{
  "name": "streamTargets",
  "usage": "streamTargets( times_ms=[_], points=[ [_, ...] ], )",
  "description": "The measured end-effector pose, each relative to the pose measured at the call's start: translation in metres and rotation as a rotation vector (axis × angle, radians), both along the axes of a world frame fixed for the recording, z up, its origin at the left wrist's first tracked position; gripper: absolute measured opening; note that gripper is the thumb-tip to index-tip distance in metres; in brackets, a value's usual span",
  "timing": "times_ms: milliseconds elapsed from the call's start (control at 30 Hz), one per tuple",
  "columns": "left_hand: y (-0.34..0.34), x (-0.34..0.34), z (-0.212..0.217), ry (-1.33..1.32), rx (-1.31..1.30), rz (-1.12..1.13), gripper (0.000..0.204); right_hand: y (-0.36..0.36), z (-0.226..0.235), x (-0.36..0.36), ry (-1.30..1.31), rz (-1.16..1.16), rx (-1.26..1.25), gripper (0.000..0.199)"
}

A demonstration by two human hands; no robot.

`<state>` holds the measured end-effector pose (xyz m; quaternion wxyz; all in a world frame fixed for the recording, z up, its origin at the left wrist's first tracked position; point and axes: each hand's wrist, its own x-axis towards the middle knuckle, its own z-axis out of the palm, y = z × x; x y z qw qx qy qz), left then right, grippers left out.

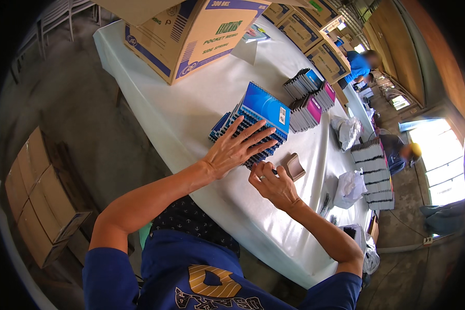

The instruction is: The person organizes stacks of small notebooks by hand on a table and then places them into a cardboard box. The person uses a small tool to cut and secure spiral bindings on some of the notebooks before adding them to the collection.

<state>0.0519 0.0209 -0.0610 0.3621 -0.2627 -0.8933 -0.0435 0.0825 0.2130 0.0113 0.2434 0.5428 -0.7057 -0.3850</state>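
Note:
A stack of blue spiral notebooks stands on the white-covered table in front of me. My left hand lies against the coil-bound side of the stack, its fingers stretched out and spread. Close by, at the stack's near corner, my right hand is closed with its fingers curled together. A small dark bit shows at those fingers, but I cannot make out what it is. Just right of that hand lies a small curved brown piece, which looks like cardboard.
Beyond the stack are more spiral notebooks with pink and blue covers. A large cardboard box stands at the table's far left. Plastic bags and a tall notebook pile are on the right. Flat cartons sit lower left. Other people work farther off.

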Motion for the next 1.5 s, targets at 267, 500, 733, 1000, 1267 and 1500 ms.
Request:
streamTargets(
  times_ms=[267,500,733,1000,1267,1500],
  points=[
    [0.001,0.000,-0.001,0.032,-0.043,0.036,0.071,-0.015,-0.020,0.019,-0.123,-0.332,-0.078,0.020],
    [-0.002,-0.002,0.001,0.020,-0.002,-0.014,0.083,-0.005,0.017,0.012,-0.157,-0.272,-0.044,0.033],
    [0.000,-0.005,-0.001,0.044,0.035,-0.036,0.097,0.006,0.010,-0.001,-0.068,-0.074,-0.043,0.026],
    [-0.002,-0.001,0.006,0.025,-0.025,-0.021,0.083,0.001,0.009,0.000,-0.072,-0.054,0.004,0.024],
    [0.001,0.000,0.001,0.033,0.001,0.011,0.068,0.002,0.011,0.001,-0.050,-0.023,0.010,0.024],
    [0.001,-0.001,0.001,0.026,-0.022,0.012,0.070,0.001,0.007,-0.004,-0.082,-0.017,0.019,0.024]
  ],
)
